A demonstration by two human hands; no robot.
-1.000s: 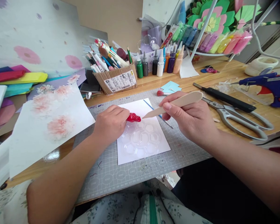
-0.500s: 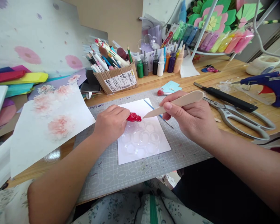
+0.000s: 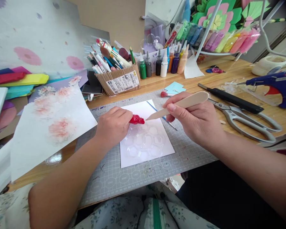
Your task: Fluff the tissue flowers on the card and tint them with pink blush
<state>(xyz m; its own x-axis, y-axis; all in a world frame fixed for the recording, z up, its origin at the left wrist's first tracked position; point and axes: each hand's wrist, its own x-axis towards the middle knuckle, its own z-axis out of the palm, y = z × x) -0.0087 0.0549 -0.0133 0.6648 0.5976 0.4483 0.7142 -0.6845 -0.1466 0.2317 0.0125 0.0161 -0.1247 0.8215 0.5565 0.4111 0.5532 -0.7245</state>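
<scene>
My left hand [image 3: 114, 124] is closed around a small red paint bottle [image 3: 136, 120], tipped on its side with its uncapped neck pointing right. Between the thumb and fingers of my right hand [image 3: 193, 117] is a pale wooden stick [image 3: 181, 105]. Its pointed end is close to the bottle's mouth; whether they touch I cannot tell. Below both lies a clear plastic palette [image 3: 146, 140] with round wells, on a white sheet of paper [image 3: 131, 161]. A thin blue-handled brush [image 3: 165, 120] rests across the sheet's right edge.
Beneath the sheet is a grey cutting mat [image 3: 105, 178]. To the right lie scissors [image 3: 240, 122], a black-handled knife [image 3: 235, 101] and a blue glue gun [image 3: 276, 86]. Behind stand several paint bottles [image 3: 164, 65] and a cardboard box [image 3: 120, 81] of brushes. Flower-printed paper [image 3: 73, 143] lies left.
Both hands keep almost the same pose, with the bottle and the stick held as before. Only a very slight shift of the whole view shows.
</scene>
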